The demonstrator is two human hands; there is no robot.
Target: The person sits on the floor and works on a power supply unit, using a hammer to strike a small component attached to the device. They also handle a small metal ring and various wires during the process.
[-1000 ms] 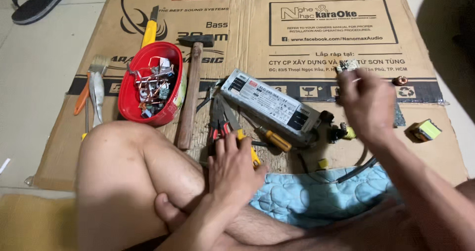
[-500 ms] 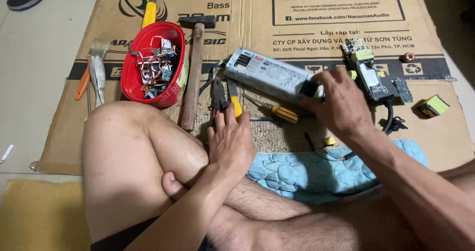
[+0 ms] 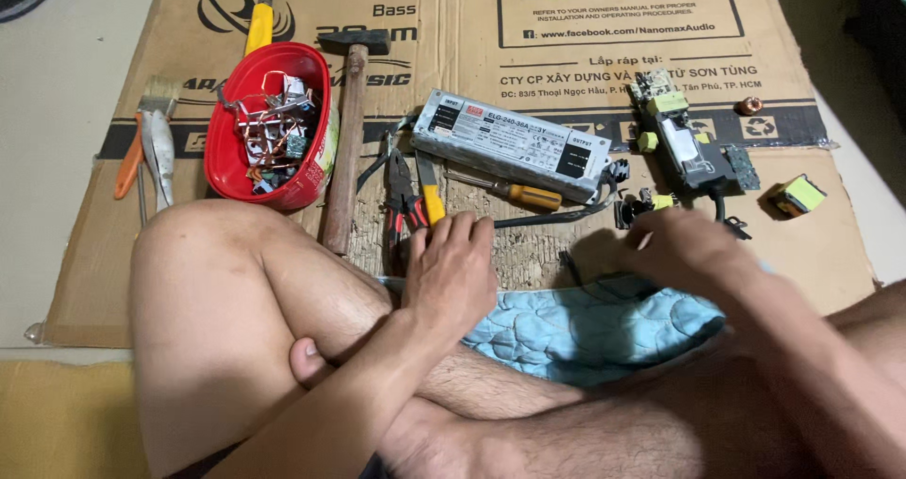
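My left hand (image 3: pixel 453 271) lies flat with its fingers apart on the cardboard sheet (image 3: pixel 566 64), its fingertips touching a yellow tool handle (image 3: pixel 432 201) beside red-and-black pliers (image 3: pixel 404 201). My right hand (image 3: pixel 679 248) is blurred and low over the cardboard, close to a black cable (image 3: pixel 557 217); I cannot see whether it grips anything. A silver oblong power supply box (image 3: pixel 510 144) lies just beyond both hands, with a yellow-handled screwdriver (image 3: pixel 514 193) in front of it. A stripped circuit board (image 3: pixel 684 144) with yellow parts lies beyond my right hand.
A red bowl (image 3: pixel 226 149) of metal scraps and a wooden-handled hammer (image 3: pixel 344 139) lie at the left. A paintbrush (image 3: pixel 160 139) sits at the cardboard's left edge. A yellow-taped block (image 3: pixel 797 196) and a copper coil (image 3: pixel 750 104) lie at the right. A blue quilted cloth (image 3: pixel 585 328) covers my legs.
My right hand has set the circuit board down at the right and come back toward me, down to the black cable. My left hand has stayed in place.
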